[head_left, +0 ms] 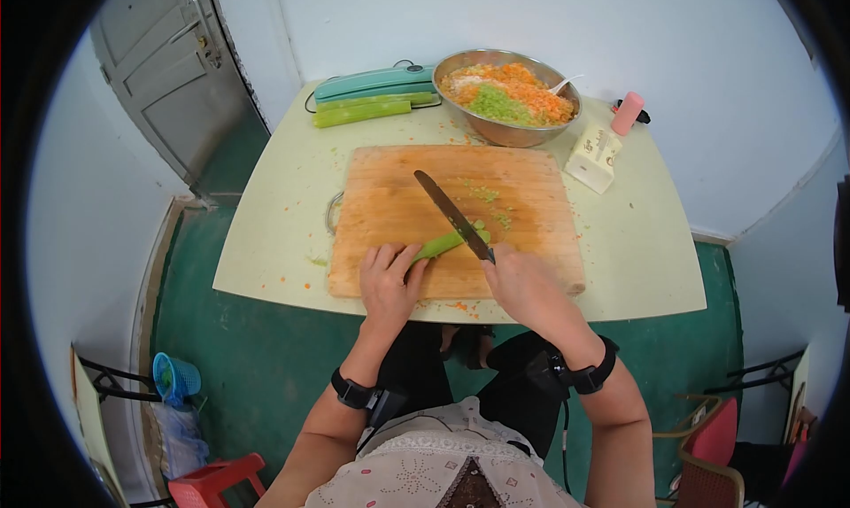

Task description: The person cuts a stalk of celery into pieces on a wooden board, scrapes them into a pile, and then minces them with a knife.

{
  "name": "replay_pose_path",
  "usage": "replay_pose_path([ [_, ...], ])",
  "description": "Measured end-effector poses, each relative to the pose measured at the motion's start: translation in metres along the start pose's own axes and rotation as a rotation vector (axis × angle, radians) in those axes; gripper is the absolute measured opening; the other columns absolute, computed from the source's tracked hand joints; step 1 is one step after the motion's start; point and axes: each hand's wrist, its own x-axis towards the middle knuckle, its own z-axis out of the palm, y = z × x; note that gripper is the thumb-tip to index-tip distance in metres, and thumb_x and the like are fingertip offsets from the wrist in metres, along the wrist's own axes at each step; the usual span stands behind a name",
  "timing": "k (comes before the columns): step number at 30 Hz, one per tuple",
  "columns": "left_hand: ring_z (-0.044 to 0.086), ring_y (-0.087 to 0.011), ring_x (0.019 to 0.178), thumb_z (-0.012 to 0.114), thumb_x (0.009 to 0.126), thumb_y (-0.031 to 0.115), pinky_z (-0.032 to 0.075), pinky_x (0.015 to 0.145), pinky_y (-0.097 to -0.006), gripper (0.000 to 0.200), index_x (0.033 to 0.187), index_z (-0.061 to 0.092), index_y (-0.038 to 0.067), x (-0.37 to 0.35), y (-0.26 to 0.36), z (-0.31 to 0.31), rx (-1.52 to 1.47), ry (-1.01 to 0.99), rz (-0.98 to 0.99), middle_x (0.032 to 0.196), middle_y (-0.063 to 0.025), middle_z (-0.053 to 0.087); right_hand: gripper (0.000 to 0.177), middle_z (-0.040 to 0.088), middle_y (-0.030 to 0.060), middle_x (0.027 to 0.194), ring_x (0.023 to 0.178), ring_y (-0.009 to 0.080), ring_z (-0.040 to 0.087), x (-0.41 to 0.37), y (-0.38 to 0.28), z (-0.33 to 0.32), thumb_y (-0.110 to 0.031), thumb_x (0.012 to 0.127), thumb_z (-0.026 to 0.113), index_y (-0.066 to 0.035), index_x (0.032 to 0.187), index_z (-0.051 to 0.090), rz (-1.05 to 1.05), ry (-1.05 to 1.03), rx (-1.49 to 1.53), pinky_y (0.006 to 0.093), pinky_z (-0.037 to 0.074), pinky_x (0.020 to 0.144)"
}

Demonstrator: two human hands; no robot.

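My left hand (390, 279) is closed on the near left end of a green vegetable stalk (436, 246), pressing it on the wooden cutting board (381, 189). In my right hand (524, 282) is the handle of a dark-bladed knife (445, 209). The blade crosses over the stalk near its right end and points to the upper left. Cut green slices (483, 235) lie at that end, beside the blade. Small green bits (482, 192) are scattered farther back on the board.
A metal bowl (506, 134) of chopped orange and green vegetables with a white spoon (563, 85) stands behind the board. At the back left lie more green stalks (363, 113) and a teal device (372, 84). A tissue pack (594, 159) and pink cylinder (627, 114) are at the right.
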Motion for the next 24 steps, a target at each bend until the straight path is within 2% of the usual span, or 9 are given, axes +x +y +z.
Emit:
replay_pose_path([
  [7, 0.054, -0.0260, 0.077, 0.074, 0.069, 0.008, 0.043, 0.067, -0.0355, 0.024, 0.092, 0.068, 0.005, -0.002, -0.003, 0.001, -0.005, -0.002, -0.002, 0.083, -0.0078, 0.059, 0.026, 0.061, 0.0286, 0.074, 0.074, 0.0445, 0.061, 0.017, 0.010, 0.002, -0.019, 0.090, 0.049, 0.006, 0.085, 0.054, 0.029, -0.137, 0.079, 0.0504, 0.049, 0.068],
  [13, 0.054, -0.0262, 0.077, 0.074, 0.068, 0.008, 0.043, 0.068, -0.0357, 0.025, 0.092, 0.067, 0.005, 0.000, 0.000, -0.001, 0.002, -0.007, -0.009, 0.083, -0.0078, 0.059, 0.025, 0.061, 0.0282, 0.077, 0.076, 0.0440, 0.061, 0.015, 0.010, 0.010, -0.018, 0.090, 0.049, 0.007, 0.086, 0.054, 0.013, -0.082, 0.025, 0.0506, 0.048, 0.070],
  [16, 0.054, -0.0263, 0.078, 0.074, 0.068, 0.008, 0.043, 0.068, -0.0358, 0.025, 0.092, 0.067, 0.005, -0.001, 0.001, 0.000, 0.009, 0.008, -0.008, 0.083, -0.0079, 0.059, 0.023, 0.061, 0.0271, 0.075, 0.075, 0.0436, 0.061, 0.009, 0.009, 0.011, -0.018, 0.090, 0.050, 0.005, 0.088, 0.051, 0.029, -0.015, 0.060, 0.0511, 0.047, 0.068],
  [19, 0.054, -0.0263, 0.078, 0.074, 0.068, 0.008, 0.043, 0.068, -0.0358, 0.026, 0.092, 0.068, 0.005, 0.000, 0.001, -0.001, 0.012, 0.016, -0.005, 0.082, -0.0080, 0.059, 0.022, 0.061, 0.0255, 0.071, 0.071, 0.0430, 0.060, 0.005, 0.009, 0.004, -0.018, 0.090, 0.051, 0.004, 0.090, 0.049, 0.075, -0.038, 0.036, 0.0512, 0.046, 0.065],
  [24, 0.054, -0.0257, 0.077, 0.074, 0.068, 0.008, 0.043, 0.067, -0.0356, 0.027, 0.094, 0.069, 0.006, -0.001, 0.000, -0.001, 0.006, 0.006, 0.007, 0.082, -0.0078, 0.058, 0.022, 0.058, 0.0248, 0.067, 0.068, 0.0434, 0.058, -0.003, 0.004, -0.006, -0.018, 0.090, 0.053, 0.003, 0.095, 0.049, 0.037, -0.023, -0.001, 0.0512, 0.044, 0.062],
])
